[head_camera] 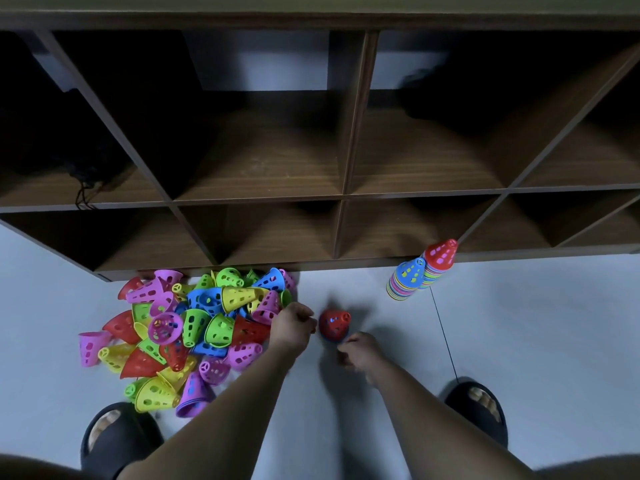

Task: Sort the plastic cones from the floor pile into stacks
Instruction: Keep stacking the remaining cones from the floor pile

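We saw the pile of cones [194, 327] on the floor [519, 323] at the left, against the foot of the shelf unit [346, 199]. Two stacks [420, 271] stood to the right, touching each other, with a short stack [334, 324] between pile and stacks.

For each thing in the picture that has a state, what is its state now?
Cone pile: loose, jumbled on the floor.
Red-topped stack: upright, by the shelf.
Blue-topped stack: upright, touching the red-topped one.
Red cone: alone on the floor between the hands.
Left hand: curled, at the pile's edge.
Right hand: curled, beside the red cone.
Shelf: compartments open.
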The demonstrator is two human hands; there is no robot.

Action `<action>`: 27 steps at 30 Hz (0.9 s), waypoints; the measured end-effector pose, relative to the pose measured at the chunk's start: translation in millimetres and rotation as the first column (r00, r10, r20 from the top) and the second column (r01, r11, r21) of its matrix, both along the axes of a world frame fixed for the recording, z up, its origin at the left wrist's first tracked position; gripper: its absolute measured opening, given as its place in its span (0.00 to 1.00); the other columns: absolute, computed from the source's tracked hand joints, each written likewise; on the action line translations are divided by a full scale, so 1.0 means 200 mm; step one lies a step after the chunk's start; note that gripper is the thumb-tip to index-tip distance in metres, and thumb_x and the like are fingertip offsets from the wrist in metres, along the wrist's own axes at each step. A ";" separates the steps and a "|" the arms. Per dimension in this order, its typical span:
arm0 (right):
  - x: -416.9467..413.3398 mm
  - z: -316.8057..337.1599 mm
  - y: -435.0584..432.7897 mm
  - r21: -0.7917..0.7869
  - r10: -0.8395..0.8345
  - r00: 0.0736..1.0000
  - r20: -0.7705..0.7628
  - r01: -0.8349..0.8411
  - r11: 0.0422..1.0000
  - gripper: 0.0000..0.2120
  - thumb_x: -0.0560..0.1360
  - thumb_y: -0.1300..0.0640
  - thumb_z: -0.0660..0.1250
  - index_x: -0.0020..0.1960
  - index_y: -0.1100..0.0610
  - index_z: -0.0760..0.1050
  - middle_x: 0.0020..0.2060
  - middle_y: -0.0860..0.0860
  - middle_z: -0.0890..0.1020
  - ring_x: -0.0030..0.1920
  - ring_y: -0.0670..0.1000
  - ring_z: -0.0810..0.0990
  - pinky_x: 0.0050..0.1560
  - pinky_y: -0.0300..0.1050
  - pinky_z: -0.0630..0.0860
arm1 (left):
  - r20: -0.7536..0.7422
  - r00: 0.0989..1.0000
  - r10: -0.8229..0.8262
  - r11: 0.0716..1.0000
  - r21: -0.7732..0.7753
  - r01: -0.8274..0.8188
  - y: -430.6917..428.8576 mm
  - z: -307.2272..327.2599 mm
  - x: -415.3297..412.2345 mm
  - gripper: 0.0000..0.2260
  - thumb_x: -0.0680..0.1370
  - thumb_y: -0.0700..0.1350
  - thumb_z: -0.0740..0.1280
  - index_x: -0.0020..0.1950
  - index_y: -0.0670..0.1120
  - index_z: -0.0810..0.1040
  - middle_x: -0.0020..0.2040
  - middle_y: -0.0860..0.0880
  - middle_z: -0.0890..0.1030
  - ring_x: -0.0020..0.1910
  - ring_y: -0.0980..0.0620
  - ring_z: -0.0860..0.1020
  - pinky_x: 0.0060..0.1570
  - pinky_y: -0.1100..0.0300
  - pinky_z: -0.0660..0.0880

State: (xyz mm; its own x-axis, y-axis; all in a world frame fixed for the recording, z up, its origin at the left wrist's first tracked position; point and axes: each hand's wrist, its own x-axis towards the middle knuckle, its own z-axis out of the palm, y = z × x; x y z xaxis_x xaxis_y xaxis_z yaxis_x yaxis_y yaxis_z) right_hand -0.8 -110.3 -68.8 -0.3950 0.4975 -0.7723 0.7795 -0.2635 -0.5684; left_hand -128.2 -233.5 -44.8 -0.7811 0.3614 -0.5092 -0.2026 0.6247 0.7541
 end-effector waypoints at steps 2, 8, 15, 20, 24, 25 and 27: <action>0.00 0.00 -0.01 -0.031 0.039 0.999 0.020 -0.038 0.999 0.07 0.76 0.64 0.72 0.41 0.56 0.77 0.36 0.57 0.81 0.33 0.56 0.81 0.32 0.44 0.77 | -0.040 0.998 -0.046 0.998 -0.052 0.044 -0.03 -0.01 -0.01 0.07 0.77 0.44 0.76 0.53 0.51 0.84 0.46 0.51 0.86 0.47 0.51 0.84 0.46 0.55 0.82; -0.04 -0.02 -0.08 -0.130 0.138 0.990 0.001 -0.137 0.982 0.03 0.78 0.62 0.69 0.45 0.57 0.79 0.37 0.56 0.81 0.31 0.52 0.81 0.32 0.43 0.78 | -0.180 0.980 -0.080 0.989 -0.135 0.056 -0.12 0.06 -0.12 0.05 0.80 0.45 0.72 0.44 0.48 0.85 0.37 0.52 0.85 0.38 0.54 0.83 0.37 0.62 0.78; -0.27 0.04 -0.27 -0.200 0.195 0.969 -0.149 -0.222 0.954 0.05 0.80 0.63 0.65 0.47 0.56 0.75 0.38 0.56 0.82 0.31 0.50 0.80 0.34 0.42 0.75 | -0.260 0.961 0.094 0.965 -0.214 -0.153 -0.36 0.14 -0.30 0.05 0.81 0.47 0.72 0.56 0.49 0.81 0.46 0.50 0.86 0.40 0.54 0.82 0.31 0.63 0.74; -0.46 0.08 -0.40 -0.233 0.044 0.962 -0.269 -0.109 0.966 0.06 0.82 0.64 0.64 0.57 0.59 0.76 0.48 0.59 0.85 0.37 0.51 0.84 0.30 0.39 0.76 | -0.291 0.950 0.116 0.947 -0.255 -0.194 -0.53 0.13 -0.33 0.09 0.78 0.46 0.74 0.57 0.47 0.82 0.49 0.48 0.87 0.45 0.50 0.83 0.45 0.55 0.81; -0.54 0.11 -0.46 -0.321 -0.081 0.947 -0.310 -0.024 0.947 0.13 0.83 0.64 0.64 0.65 0.55 0.75 0.55 0.59 0.85 0.43 0.54 0.86 0.39 0.44 0.82 | -0.286 0.955 0.071 0.949 -0.277 -0.154 -0.59 0.11 -0.31 0.13 0.79 0.49 0.75 0.61 0.48 0.80 0.50 0.51 0.85 0.43 0.53 0.84 0.45 0.53 0.85; -0.55 0.11 -0.47 -0.336 -0.098 0.946 -0.308 -0.012 0.942 0.14 0.83 0.65 0.64 0.66 0.52 0.74 0.56 0.58 0.84 0.45 0.54 0.86 0.40 0.44 0.82 | -0.291 0.955 0.057 0.947 -0.288 -0.144 -0.60 0.10 -0.31 0.15 0.79 0.50 0.75 0.62 0.48 0.80 0.51 0.51 0.85 0.42 0.53 0.84 0.43 0.54 0.84; -0.56 0.11 -0.49 -0.349 -0.124 0.944 -0.306 0.010 0.937 0.17 0.83 0.65 0.63 0.68 0.50 0.72 0.59 0.57 0.83 0.50 0.56 0.87 0.42 0.44 0.83 | -0.301 0.953 0.041 0.941 -0.310 -0.139 -0.63 0.07 -0.30 0.17 0.78 0.50 0.76 0.65 0.49 0.78 0.52 0.50 0.86 0.39 0.53 0.84 0.40 0.54 0.84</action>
State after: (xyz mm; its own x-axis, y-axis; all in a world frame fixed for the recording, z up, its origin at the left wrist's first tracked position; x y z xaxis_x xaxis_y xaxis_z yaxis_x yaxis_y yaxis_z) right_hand -113.4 -207.6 -46.9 -0.6230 0.2627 -0.7368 0.5455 -0.5292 -0.6499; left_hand -188.1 -358.6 -29.9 -0.9319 0.1361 -0.3363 -0.0758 0.8335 0.5474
